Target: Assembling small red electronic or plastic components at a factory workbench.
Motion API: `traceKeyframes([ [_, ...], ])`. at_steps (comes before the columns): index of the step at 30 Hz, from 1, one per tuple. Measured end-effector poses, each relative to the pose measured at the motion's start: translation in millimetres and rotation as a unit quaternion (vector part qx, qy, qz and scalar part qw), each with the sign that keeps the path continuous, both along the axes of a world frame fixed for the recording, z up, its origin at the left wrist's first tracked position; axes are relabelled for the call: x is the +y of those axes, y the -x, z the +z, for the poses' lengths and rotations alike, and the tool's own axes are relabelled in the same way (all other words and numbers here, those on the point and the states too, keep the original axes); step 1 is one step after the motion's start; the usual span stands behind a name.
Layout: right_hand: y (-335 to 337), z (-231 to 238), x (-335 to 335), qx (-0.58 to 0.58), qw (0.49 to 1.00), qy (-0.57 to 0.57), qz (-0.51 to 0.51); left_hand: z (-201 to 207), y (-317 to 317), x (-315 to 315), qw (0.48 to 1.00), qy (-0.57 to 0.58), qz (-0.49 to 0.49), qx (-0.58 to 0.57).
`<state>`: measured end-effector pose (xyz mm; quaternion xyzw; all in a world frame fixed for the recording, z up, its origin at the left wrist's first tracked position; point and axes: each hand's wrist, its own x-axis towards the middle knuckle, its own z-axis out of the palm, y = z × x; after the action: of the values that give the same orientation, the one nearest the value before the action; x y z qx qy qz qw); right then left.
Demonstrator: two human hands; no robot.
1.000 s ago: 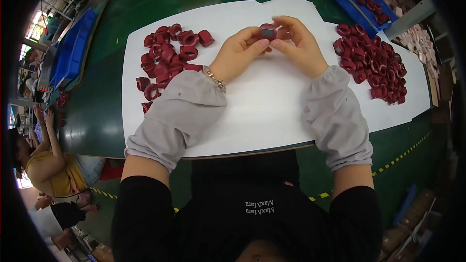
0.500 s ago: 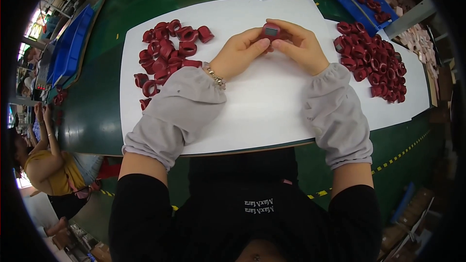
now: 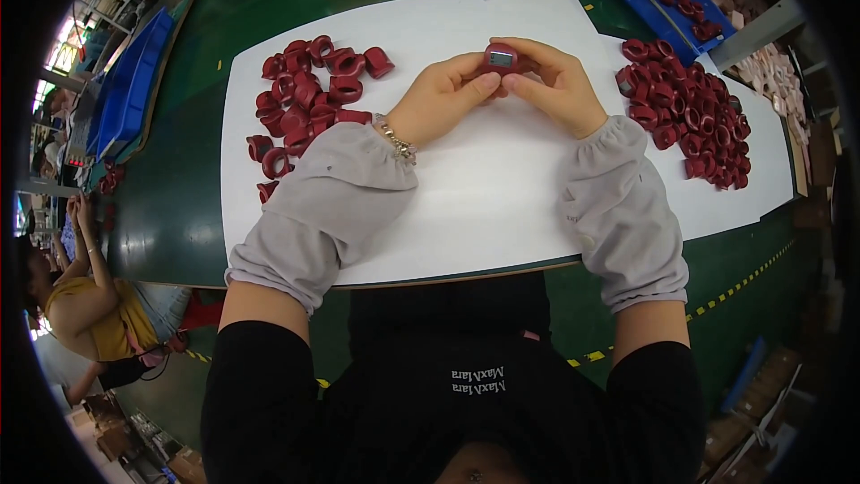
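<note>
Over the far middle of the white sheet point(image 3: 484, 206) I hold up a small dark-red ring-shaped device point(image 3: 500, 57) with a rectangular display facing me. Dark segments show on that display. My left hand point(image 3: 448, 94) is closed on its left side, thumb at the lower edge. My right hand point(image 3: 560, 90) grips the right side, its thumb close to the other one. Several like red devices lie in a loose group point(image 3: 309, 94) beyond my left forearm. A denser heap of them point(image 3: 685, 112) lies to the right of my right hand.
A blue bin point(image 3: 672, 9) with more red pieces stands at the far right, beside a grey post point(image 3: 761, 31). Another blue bin point(image 3: 130, 90) is at the far left. A co-worker in a yellow top point(image 3: 103, 305) sits on the left. The table is green point(image 3: 170, 224).
Dark segments now show on the display, which looked plain grey before. The device has tilted slightly in my fingers. My hands have hardly moved.
</note>
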<state>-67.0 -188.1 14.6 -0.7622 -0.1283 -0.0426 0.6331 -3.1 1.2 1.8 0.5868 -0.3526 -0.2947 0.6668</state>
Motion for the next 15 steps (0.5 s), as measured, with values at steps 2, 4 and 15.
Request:
traceKeyframes([
  [2, -0.4, 0.7, -0.3, 0.0, 1.0, -0.001, -0.002, -0.7, -0.4, -0.5, 1.0, 0.002, 0.002, -0.004],
  [4, -1.1, 0.3, 0.8, 0.006, 1.0, 0.005, -0.003, -2.0, -1.9, 0.1, 1.0, -0.003, -0.005, 0.012],
  [15, -23.1, 30.7, -63.5, -0.143, 0.878, -0.413, -0.198, 51.2, -33.6, 56.6, 0.685, -0.434, 0.224, -0.541],
])
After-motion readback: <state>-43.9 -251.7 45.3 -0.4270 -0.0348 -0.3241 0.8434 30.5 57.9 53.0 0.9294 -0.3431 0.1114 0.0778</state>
